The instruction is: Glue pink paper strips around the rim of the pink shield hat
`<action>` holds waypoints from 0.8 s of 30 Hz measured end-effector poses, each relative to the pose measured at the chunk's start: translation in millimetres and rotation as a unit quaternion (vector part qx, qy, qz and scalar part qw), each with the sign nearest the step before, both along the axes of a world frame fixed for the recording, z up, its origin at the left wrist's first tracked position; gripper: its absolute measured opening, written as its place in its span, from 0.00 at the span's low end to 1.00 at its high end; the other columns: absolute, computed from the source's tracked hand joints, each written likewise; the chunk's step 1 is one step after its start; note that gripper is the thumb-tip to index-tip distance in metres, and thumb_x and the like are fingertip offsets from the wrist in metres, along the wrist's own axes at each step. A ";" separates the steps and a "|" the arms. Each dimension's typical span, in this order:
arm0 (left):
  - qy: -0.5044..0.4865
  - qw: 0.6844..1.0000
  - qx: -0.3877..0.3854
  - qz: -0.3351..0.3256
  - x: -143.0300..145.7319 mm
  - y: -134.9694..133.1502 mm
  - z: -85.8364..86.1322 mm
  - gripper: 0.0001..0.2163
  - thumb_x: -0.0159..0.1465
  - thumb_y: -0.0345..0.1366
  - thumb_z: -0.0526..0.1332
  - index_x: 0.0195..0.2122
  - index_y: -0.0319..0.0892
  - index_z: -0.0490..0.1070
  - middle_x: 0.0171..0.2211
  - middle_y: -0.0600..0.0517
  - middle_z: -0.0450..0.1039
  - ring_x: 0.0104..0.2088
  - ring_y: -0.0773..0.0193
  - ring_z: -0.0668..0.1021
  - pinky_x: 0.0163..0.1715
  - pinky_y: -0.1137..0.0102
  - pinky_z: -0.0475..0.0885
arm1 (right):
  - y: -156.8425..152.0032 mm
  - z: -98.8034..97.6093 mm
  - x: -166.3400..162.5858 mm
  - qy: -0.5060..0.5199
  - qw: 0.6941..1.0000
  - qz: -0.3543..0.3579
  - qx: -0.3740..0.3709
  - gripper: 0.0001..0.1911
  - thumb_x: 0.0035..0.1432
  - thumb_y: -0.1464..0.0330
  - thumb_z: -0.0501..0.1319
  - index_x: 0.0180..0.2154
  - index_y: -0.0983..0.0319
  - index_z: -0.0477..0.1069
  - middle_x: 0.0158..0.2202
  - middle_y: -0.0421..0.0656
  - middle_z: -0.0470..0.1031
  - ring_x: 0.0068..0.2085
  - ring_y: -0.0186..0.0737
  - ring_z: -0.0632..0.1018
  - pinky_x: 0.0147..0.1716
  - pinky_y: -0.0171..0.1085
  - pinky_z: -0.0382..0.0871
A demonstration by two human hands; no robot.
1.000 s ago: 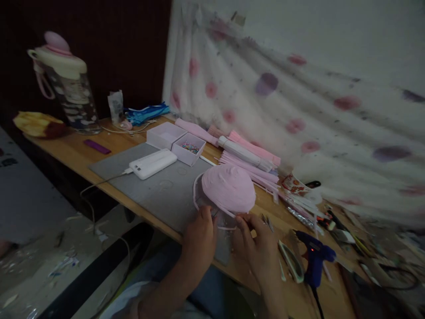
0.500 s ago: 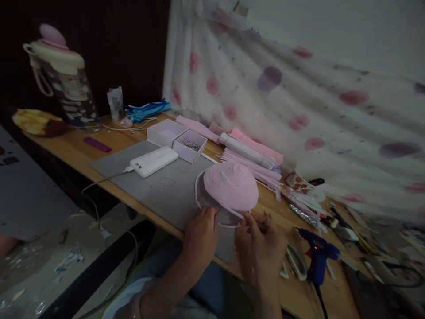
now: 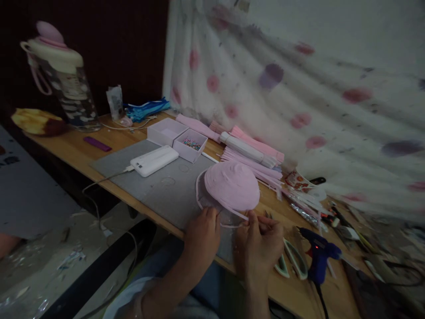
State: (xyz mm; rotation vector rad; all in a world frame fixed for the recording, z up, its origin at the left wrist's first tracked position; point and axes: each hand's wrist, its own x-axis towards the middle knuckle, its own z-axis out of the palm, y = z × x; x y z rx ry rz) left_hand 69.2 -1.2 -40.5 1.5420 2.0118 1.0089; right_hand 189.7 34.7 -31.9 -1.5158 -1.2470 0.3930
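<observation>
A pale pink dome [image 3: 232, 186], its surface built of strips wound in rounds, leans over the mat. Below it runs a thin pink rim loop [image 3: 197, 190], apart from the dome at the left. My left hand [image 3: 203, 232] is closed, its fingertips pinching the near side of this loop. Closed too is my right hand [image 3: 260, 237], with thumb and finger on the end of a narrow pink strip [image 3: 235, 212] that runs along the dome's lower edge. The fingers hide the strip's tip. Green-handled scissors [image 3: 296, 260] lie just right of my right hand.
A blue glue gun [image 3: 317, 254] with a lit red light rests at the right. Bundles of pink and white strips [image 3: 250, 150] lie behind the dome. Left are a white power bank [image 3: 154, 161] with a cable, a box of small beads [image 3: 190, 148] and a bottle [image 3: 68, 79].
Both hands keep their grips and the dome stays nearly in place. My right hand has turned slightly, showing more of the scissors. The view has shifted a little.
</observation>
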 end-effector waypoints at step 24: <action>-0.489 0.870 0.066 -0.010 46.2 20.7 5.0 0.16 0.64 0.47 0.54 0.23 0.44 0.65 0.20 0.55 0.67 0.25 0.65 0.71 0.24 0.73 0.64 | -1.1 2.2 1.4 -0.003 0.997 0.072 -0.001 0.21 0.59 0.51 0.58 0.42 0.61 0.66 0.31 0.47 0.78 0.28 0.44 0.78 0.27 0.39 0.69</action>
